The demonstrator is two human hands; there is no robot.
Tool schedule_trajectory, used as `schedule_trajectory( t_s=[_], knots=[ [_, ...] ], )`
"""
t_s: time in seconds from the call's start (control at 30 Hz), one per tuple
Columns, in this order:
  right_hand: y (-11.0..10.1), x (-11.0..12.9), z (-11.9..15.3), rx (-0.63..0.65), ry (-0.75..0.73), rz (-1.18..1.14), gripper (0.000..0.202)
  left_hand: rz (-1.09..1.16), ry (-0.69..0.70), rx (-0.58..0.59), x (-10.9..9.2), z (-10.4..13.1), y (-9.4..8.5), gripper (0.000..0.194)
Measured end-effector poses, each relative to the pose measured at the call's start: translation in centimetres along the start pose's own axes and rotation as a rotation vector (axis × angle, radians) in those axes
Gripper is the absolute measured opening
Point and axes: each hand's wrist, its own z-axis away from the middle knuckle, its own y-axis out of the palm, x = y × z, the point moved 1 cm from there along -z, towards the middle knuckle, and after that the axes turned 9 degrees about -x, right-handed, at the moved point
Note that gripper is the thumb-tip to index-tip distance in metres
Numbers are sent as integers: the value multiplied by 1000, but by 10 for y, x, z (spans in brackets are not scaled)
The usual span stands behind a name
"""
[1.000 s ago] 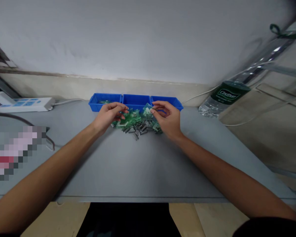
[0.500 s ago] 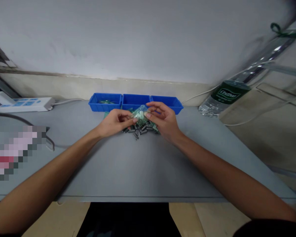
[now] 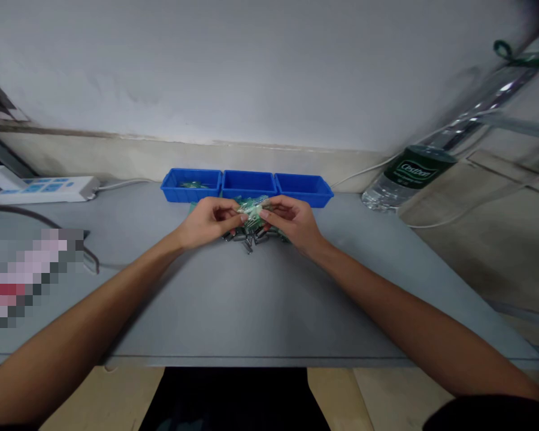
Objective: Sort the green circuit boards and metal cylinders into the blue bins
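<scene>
My left hand (image 3: 206, 222) pinches the left side of a small clear plastic bag (image 3: 254, 206) with pale green contents. The bag's right side is between the thumb and fingers of my right hand (image 3: 296, 222). Under and in front of the bag lies a pile of small dark metallic parts (image 3: 249, 240), partly hidden by both hands. More greenish clear material shows around the pile; its shape is too small to tell.
Behind the hands stand three joined blue bins (image 3: 249, 182); the left one holds small greenish items. A power strip (image 3: 58, 189) lies at left on the grey table (image 3: 260, 311). A water bottle (image 3: 408, 176) is at right.
My right hand has moved slightly down, and its raised fingers have closed in on the bag. The bag's top looks lower and flatter. My left hand has barely moved.
</scene>
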Motion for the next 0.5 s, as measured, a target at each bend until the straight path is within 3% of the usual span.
schedule_trajectory(
  t_s=[0.2,0.37,0.5],
  knots=[
    [-2,3,-1,-55,-33,70,36,98,-70,-62,-3,-4,-4,24],
    [-5,0,0,-148,-174,263,26,299,-198,-309,8,-11,-14,18],
    [-6,1,2,-138,-297,440,18,470,-303,-471,15,-16,-26,11]
  ],
)
